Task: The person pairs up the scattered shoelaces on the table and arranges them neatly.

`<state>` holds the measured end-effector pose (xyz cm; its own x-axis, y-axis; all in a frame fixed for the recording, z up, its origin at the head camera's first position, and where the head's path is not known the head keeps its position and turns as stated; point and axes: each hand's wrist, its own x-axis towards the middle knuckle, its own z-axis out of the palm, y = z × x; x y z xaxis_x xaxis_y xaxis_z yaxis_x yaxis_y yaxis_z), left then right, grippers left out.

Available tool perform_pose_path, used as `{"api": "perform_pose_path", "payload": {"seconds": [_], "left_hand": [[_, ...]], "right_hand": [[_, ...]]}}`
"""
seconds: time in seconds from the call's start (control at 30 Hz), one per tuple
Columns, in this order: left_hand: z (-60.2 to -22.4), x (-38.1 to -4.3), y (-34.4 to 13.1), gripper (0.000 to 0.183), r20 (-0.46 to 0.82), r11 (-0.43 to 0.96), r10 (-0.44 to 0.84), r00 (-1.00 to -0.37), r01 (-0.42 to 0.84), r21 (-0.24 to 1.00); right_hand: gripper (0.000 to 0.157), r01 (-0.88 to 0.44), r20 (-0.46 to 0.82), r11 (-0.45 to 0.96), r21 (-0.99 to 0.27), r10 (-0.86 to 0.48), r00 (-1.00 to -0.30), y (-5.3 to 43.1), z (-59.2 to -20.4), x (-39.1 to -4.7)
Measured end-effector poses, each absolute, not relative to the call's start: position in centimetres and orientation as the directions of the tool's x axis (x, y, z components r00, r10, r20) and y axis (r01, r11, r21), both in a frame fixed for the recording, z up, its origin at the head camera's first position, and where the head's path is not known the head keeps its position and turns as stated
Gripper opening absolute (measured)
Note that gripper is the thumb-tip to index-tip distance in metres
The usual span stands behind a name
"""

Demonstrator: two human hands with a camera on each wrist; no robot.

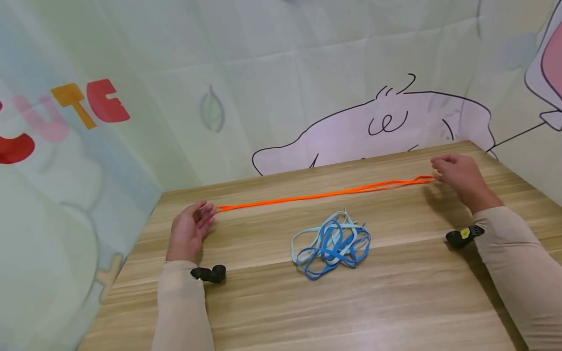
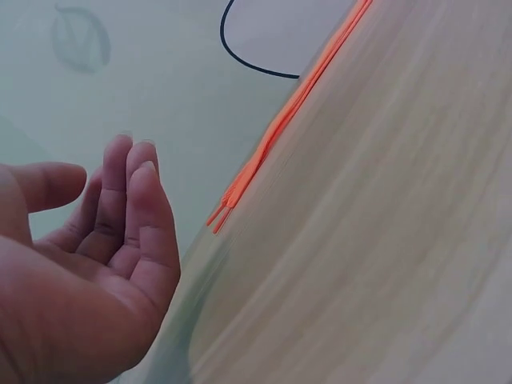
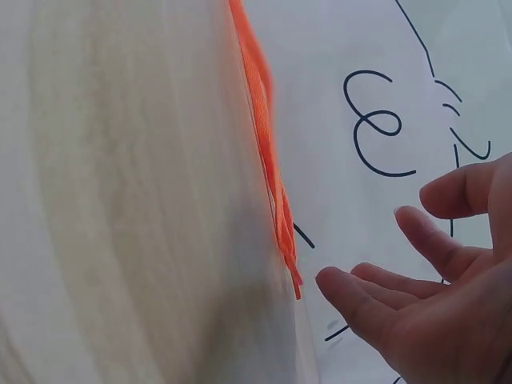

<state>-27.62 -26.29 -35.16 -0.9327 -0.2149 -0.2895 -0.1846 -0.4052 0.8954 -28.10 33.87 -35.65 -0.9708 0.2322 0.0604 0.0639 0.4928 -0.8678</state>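
out at ten o'clock, bright letters (image 1: 72, 95) on the backdrop curtain (image 1: 175, 58), and down to eight o'clock we go, where the left hand (image 1: 186, 234) hovers over the wooden table (image 1: 395, 302)! thumb and fingers apart, fingers loosely curved, just short of the lace tips; the left wrist view shows the gap. below it, at seven, a black wrist camera (image 1: 210, 274) juts from a beige sleeve.

now the orange laces (image 1: 307, 197)! they stretch almost straight, side by side, from eight o'clock past the middle and out to three, on the table's far half, bunched tight along the left and splitting slightly near the right end.

at five o'clock, on the near side of that line, a tangle of blue and pale blue laces (image 1: 329, 246) lies in loose loops, well apart from both hands.

behind, at two, a black-outlined cartoon figure (image 1: 430, 117). and at three, the right hand (image 1: 463, 178): fingers and thumb spread, just beside the orange tips, a small gap in the right wrist view!
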Motion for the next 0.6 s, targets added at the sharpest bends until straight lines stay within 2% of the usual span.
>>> {"api": "perform_pose_path", "payload": {"seconds": [0.27,0.6], "left_hand": [[-35.1,-27.9,-25.0,0.037,-0.291,-0.350,-0.194,-0.937,-0.211,0.913],[-35.4,-28.2,-23.1,0.042,-0.254,-0.230,-0.149,-0.956,-0.216,0.949]], "right_hand": [[0.059,0.065,0.065,0.464,-0.883,0.258,-0.964,33.3,-35.4,-28.1],[0.054,-0.022,0.080,0.401,-0.916,0.126,-0.989,31.7,-35.2,-28.2]]}}
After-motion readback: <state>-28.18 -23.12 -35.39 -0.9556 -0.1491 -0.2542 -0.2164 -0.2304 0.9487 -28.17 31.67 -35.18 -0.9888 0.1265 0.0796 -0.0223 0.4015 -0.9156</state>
